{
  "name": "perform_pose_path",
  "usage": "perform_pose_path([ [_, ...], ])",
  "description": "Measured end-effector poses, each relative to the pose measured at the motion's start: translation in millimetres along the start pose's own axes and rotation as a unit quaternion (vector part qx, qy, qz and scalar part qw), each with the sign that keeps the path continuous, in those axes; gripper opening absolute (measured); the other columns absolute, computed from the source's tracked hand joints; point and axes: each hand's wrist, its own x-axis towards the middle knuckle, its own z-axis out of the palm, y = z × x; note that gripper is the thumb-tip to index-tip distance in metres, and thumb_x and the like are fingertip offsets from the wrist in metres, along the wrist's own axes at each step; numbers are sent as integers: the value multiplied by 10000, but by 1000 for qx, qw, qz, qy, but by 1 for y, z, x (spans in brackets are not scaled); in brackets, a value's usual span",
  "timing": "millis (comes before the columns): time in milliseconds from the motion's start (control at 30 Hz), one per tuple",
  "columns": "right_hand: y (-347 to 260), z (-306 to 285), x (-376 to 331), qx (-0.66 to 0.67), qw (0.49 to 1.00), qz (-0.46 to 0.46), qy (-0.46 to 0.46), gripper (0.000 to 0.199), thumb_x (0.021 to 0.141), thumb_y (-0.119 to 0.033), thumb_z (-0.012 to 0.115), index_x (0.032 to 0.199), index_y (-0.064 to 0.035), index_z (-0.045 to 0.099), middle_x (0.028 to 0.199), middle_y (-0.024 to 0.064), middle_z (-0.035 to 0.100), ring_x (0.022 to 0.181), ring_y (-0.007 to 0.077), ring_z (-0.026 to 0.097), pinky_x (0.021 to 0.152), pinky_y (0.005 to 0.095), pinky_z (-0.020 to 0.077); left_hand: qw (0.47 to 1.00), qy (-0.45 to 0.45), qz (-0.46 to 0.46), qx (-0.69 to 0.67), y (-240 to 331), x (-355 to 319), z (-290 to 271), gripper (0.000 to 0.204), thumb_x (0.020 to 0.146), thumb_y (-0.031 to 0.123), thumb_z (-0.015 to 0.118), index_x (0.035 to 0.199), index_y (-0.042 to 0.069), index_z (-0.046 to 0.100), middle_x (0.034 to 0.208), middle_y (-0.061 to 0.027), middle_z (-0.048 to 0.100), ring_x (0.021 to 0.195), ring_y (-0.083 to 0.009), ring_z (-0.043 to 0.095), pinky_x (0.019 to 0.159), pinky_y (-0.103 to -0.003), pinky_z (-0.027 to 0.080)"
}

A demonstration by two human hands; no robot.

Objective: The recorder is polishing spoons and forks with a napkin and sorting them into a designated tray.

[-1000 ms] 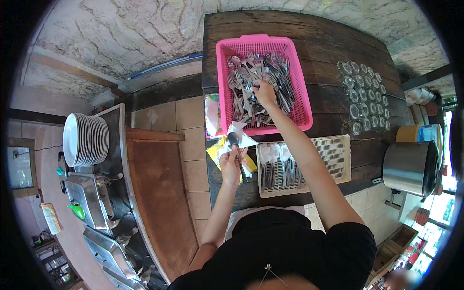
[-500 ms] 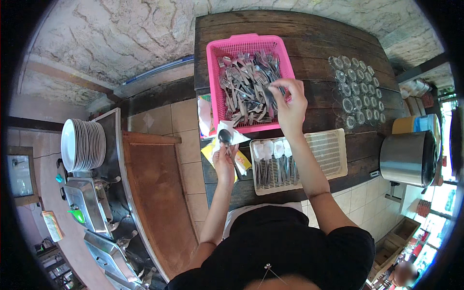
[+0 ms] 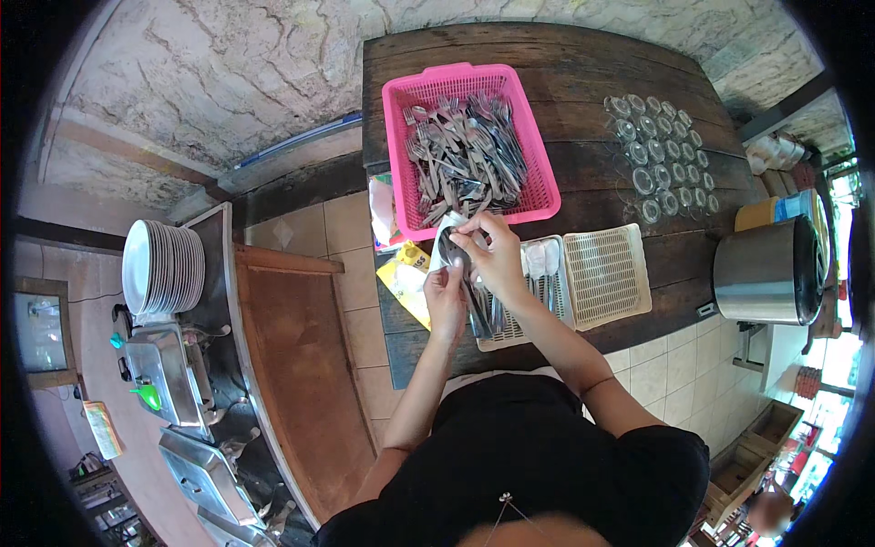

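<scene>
1. While the left hand (image 3: 445, 292) is closed on a dark-looking metal spoon (image 3: 447, 244) and white paper napkin (image 3: 437, 259), the right hand (image 3: 493, 261) curls at their top, hold unclear.
2. Spoon: above the bench (image 3: 592, 77), toward its near-left corner.
3. Slack pinch could let it slip.

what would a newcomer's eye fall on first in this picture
Probably the bright pink basket heaped with cutlery, at the table's far left. Below it in view, the left hand and right hand meet at a white napkin; clear glasses stand in rows farther right.
</scene>
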Motion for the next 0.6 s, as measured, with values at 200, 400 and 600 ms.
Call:
perform_pose_path([
  [200, 1, 9, -19, -76, 974, -92, 195, 281, 667, -49, 616, 897, -31, 456, 771, 73, 513, 731, 212, 461, 693, 320, 354, 999, 42, 4, 12, -1, -1, -9, 128, 829, 121, 501, 864, -1, 511, 767, -41, 561, 671, -87, 529, 589, -213, 426],
  [400, 26, 10, -74, 57, 987, 100, -108, 172, 840, -171, 451, 901, -11, 452, 760, 104, 540, 711, 190, 550, 615, 276, 417, 993, 82, 82, -37, 13, 5, -13, 136, 836, 125, 483, 857, -8, 504, 779, -56, 551, 710, -123, 556, 701, -267, 485],
  [600, 10, 8, -83, 10, 988, 39, -147, 213, 750, -120, 565, 899, -10, 461, 828, 108, 530, 698, 204, 555, 581, 288, 433, 983, 126, 130, 28, 11, 1, -14, 190, 848, 184, 472, 786, 5, 489, 666, -42, 525, 583, -106, 531, 575, -225, 465],
])
